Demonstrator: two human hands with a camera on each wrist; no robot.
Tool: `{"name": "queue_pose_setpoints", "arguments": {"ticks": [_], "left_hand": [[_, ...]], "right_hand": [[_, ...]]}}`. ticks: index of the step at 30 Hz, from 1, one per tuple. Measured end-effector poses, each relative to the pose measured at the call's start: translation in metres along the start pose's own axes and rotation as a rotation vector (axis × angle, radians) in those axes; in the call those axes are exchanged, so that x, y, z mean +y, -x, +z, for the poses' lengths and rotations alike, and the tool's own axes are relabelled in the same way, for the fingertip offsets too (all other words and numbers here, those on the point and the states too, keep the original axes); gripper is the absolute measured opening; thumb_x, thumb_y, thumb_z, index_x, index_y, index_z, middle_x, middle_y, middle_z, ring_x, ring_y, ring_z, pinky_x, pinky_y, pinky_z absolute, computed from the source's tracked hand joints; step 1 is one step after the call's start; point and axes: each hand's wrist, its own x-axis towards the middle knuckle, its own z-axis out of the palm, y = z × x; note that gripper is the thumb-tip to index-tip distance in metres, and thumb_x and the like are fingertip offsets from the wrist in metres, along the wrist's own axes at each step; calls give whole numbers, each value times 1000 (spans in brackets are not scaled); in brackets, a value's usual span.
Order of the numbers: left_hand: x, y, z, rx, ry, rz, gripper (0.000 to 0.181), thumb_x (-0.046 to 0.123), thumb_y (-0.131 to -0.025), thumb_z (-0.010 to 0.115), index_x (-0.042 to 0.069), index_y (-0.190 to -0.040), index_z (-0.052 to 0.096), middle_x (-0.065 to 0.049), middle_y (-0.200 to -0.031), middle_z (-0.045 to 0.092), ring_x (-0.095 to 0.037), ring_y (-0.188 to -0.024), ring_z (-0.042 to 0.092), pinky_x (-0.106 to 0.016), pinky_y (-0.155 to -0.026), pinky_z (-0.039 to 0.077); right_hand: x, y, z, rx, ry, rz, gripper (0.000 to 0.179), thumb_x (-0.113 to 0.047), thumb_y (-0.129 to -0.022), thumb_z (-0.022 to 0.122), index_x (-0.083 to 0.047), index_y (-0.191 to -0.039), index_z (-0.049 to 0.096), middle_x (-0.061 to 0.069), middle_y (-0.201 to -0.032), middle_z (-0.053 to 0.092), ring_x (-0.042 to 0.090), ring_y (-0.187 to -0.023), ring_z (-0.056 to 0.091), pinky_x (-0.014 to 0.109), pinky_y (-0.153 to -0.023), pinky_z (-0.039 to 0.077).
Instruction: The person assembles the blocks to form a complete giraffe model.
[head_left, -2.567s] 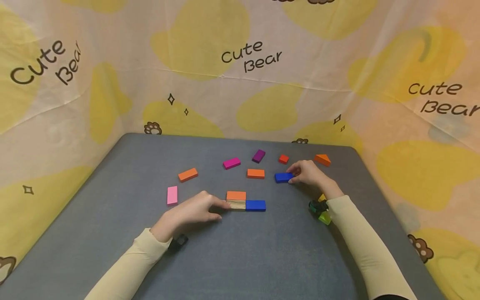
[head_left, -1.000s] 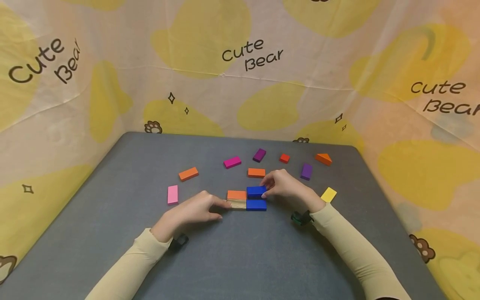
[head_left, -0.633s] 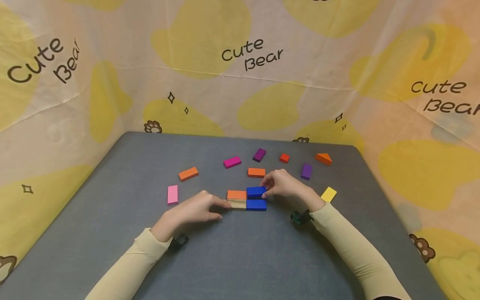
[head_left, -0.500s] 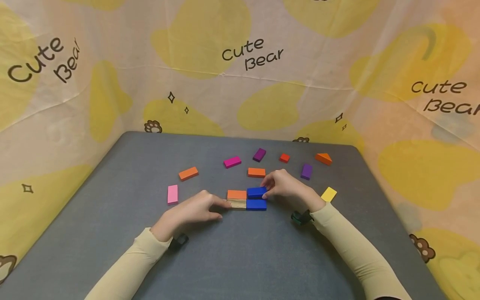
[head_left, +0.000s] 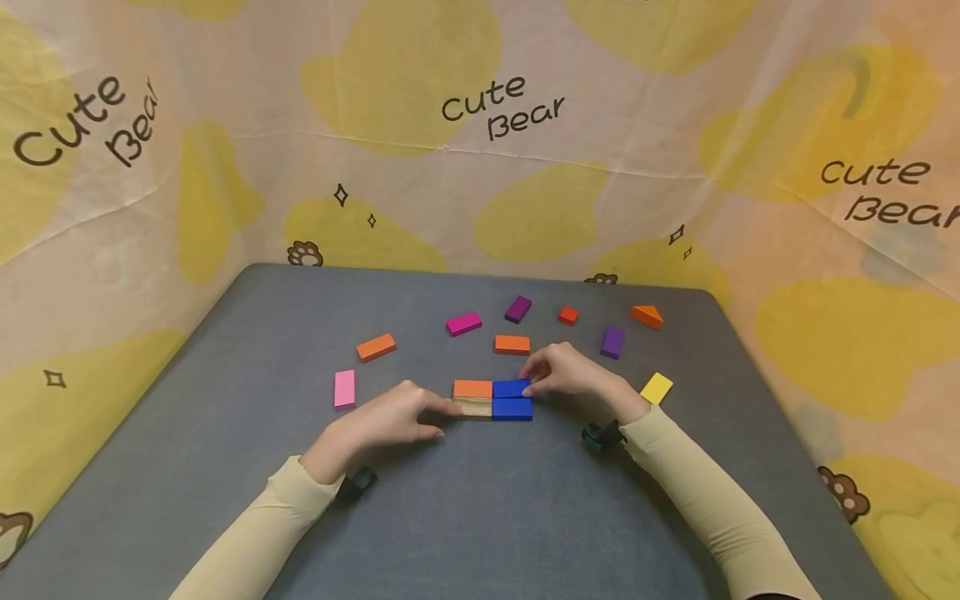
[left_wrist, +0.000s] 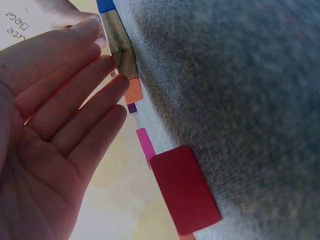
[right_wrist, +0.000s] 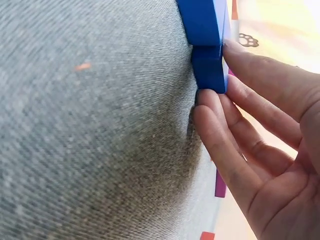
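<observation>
Four-cornered and flush, a group of wooden blocks lies mid-table in the head view: a bare-wood block (head_left: 474, 407) front left, an orange block (head_left: 472, 388) behind it, a blue block (head_left: 512, 408) front right and a rear blue block (head_left: 508, 388). My left hand (head_left: 378, 423), fingers fairly straight, touches the left end of the bare-wood block. My right hand (head_left: 572, 372) pinches the right end of the rear blue block. In the right wrist view, its thumb and fingertips meet the end of that blue block (right_wrist: 210, 70).
Loose blocks lie around the group: pink (head_left: 344, 389), orange (head_left: 377, 347), magenta (head_left: 463, 324), dark purple (head_left: 517, 309), a second orange (head_left: 512, 344), red (head_left: 568, 315), violet (head_left: 612, 342), yellow (head_left: 657, 388) and an orange triangle (head_left: 647, 316). A printed curtain (head_left: 390, 217) surrounds the table.
My right hand has brought the rear blue block leftward and nearer from the right side, then lowered it flush behind the front blue block. My left hand has stayed in place.
</observation>
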Motion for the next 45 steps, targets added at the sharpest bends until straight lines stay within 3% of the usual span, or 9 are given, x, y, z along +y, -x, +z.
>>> {"name": "queue_pose_setpoints", "arguments": {"ticks": [35,39,45], "left_hand": [[1,0,-1,8,3,8,36,15,-81,74,15,-117,69,5,-114,69,-4,-106,63,-30,-90,52],[0,0,1,6,4,2,37,15,-81,74,16,-118,69,6,-114,69,-4,-107,62,-31,-90,51],[0,1,1,2,4,-2,37,15,-82,74,16,-118,68,7,-114,69,-4,-107,62,-30,-91,51]], "right_hand": [[5,5,4,36,-61,7,22,-28,-83,73,-14,-101,72,-4,-90,71,7,-77,63,23,-68,53],[6,17,-5,83,-73,13,27,-27,-83,73,-12,-106,71,-2,-97,71,9,-84,66,27,-75,55],[20,49,-27,226,-61,26,38,-31,-82,74,-7,-110,69,7,-106,71,17,-95,68,38,-85,54]]}}
